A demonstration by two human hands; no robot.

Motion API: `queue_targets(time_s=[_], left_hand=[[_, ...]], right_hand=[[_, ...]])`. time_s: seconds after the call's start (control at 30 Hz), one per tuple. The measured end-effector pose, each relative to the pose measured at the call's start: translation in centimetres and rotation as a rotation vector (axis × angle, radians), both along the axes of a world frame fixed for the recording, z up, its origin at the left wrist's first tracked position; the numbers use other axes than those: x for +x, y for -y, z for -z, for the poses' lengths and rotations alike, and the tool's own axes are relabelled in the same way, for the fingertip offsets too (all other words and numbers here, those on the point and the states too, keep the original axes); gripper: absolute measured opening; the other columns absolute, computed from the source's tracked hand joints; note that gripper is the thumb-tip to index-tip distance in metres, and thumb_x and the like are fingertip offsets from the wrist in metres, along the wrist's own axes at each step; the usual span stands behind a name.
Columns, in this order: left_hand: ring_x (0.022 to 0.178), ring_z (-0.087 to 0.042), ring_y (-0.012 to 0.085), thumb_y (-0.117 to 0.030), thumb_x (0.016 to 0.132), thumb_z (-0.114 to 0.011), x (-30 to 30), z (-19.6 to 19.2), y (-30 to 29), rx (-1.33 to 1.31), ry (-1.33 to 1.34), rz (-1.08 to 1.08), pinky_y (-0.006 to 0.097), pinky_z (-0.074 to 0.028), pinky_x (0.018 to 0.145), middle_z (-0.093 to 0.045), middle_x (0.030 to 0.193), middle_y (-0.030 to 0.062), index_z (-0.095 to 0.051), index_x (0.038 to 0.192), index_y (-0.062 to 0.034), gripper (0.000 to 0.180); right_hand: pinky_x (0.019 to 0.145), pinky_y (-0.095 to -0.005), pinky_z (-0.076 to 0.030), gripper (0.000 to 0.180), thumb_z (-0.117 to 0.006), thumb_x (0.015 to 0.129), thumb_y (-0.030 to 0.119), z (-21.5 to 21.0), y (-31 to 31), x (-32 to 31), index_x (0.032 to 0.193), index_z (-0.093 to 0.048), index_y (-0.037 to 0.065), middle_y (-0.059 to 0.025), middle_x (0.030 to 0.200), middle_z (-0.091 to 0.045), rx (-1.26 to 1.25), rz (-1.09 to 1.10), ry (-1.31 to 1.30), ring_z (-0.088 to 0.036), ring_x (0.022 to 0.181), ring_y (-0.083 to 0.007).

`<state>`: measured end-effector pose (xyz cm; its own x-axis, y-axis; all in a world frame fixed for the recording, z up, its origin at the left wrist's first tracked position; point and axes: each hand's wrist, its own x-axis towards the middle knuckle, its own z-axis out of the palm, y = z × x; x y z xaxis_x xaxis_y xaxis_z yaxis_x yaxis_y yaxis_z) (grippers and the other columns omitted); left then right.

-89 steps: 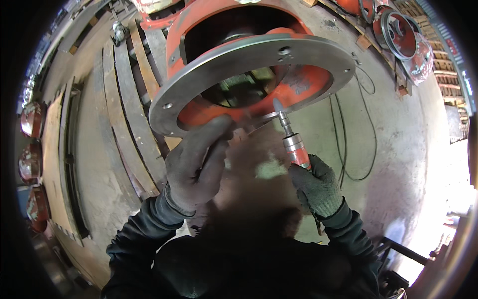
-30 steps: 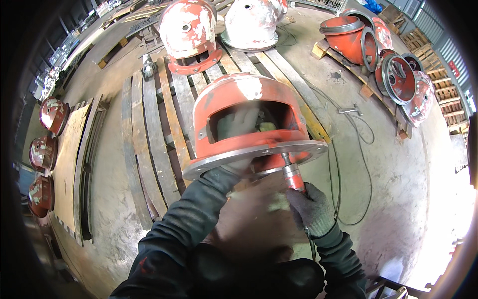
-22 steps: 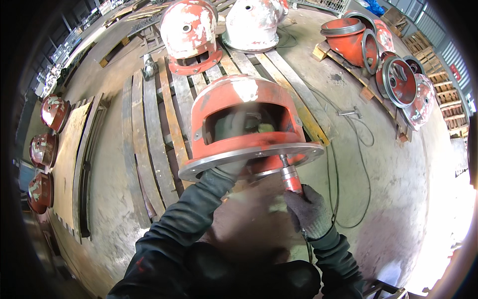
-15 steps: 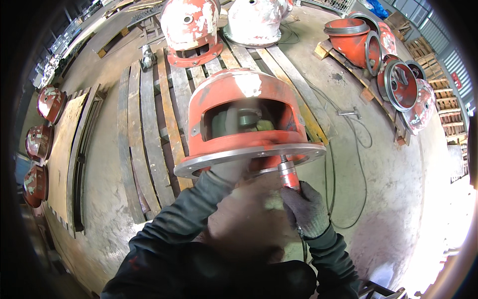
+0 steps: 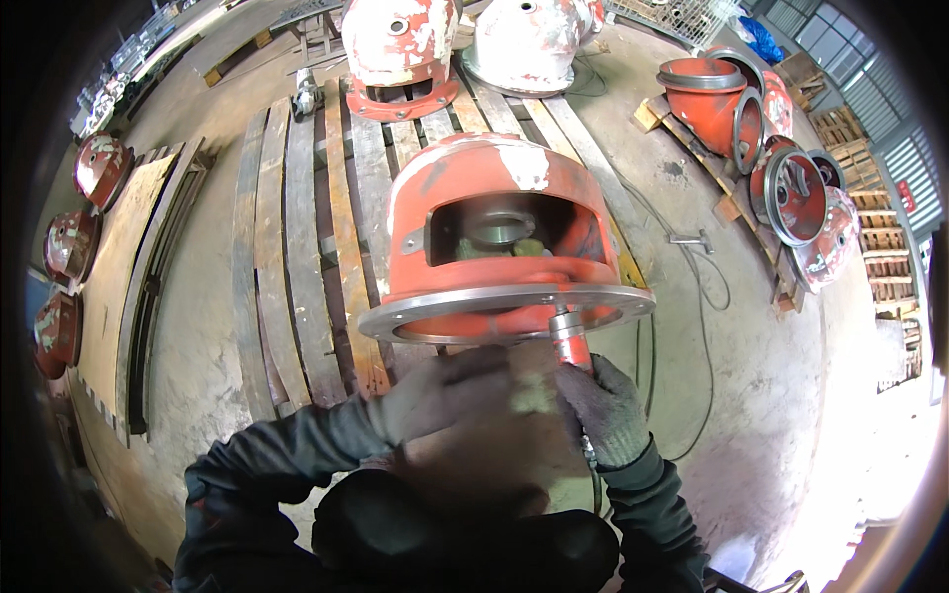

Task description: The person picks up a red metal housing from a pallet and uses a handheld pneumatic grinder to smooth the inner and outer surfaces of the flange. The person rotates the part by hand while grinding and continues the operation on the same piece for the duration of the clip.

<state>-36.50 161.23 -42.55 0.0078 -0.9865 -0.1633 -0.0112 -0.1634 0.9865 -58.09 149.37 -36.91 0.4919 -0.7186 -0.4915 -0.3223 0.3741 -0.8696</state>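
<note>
A red-painted metal housing (image 5: 534, 188) with worn white patches stands in front of me, a wide window cut in its side and a bare steel flange (image 5: 435, 314) along its near edge. My right hand (image 5: 605, 410), in a grey knit glove, is wrapped round a red-and-silver air die grinder (image 5: 568, 341). The tool points up, its tip at the flange's near underside; exact contact is hard to see. My left hand (image 5: 445, 390), also gloved, is just below the flange, apart from the grinder. Motion smears its fingers, so whether it is open or closed is unclear.
The housing stands at a slatted wooden pallet (image 5: 297, 247). Two more housings (image 5: 400, 49) stand behind it. Red castings (image 5: 702, 104) fill a pallet at right; red domes (image 5: 74, 242) line the left. A hose (image 5: 707, 366) and a hammer-like tool (image 5: 689, 240) lie on the floor.
My left hand has come down and out from the flange's opening to below it. My right hand keeps the grinder at the flange. The whole view has shifted slightly.
</note>
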Motion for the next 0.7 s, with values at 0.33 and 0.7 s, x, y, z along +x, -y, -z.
queue_targets(time_s=[0.33, 0.7], left_hand=[[0.108, -0.062, 0.0139, -0.039, 0.105, -0.062, -4.1, 0.1, 5.5, 0.130, -0.661, 0.038, 0.032, -0.054, 0.089, -0.063, 0.119, 0.0047, -0.060, 0.132, -0.0023, 0.046], [0.102, -0.063, 0.0373, -0.011, 0.088, -0.067, -4.1, 3.4, 7.8, -0.323, -0.520, -0.412, 0.045, -0.051, 0.091, -0.065, 0.112, 0.0172, -0.061, 0.129, -0.0024, 0.042]], right_hand=[[0.045, -0.0239, -0.045, 0.025, -0.066, 0.100, 0.032, 0.5, 0.3, 0.6, 0.102, -0.063, 0.008, -0.0014, 0.071, -0.061, 0.123, 0.095, 0.092, -0.056, 0.051, -0.0111], [0.039, -0.0275, -0.043, 0.024, -0.062, 0.104, 0.033, 2.1, 1.9, 4.1, 0.102, -0.064, 0.009, -0.0026, 0.067, -0.061, 0.312, 0.127, 0.369, -0.055, 0.046, -0.0142]])
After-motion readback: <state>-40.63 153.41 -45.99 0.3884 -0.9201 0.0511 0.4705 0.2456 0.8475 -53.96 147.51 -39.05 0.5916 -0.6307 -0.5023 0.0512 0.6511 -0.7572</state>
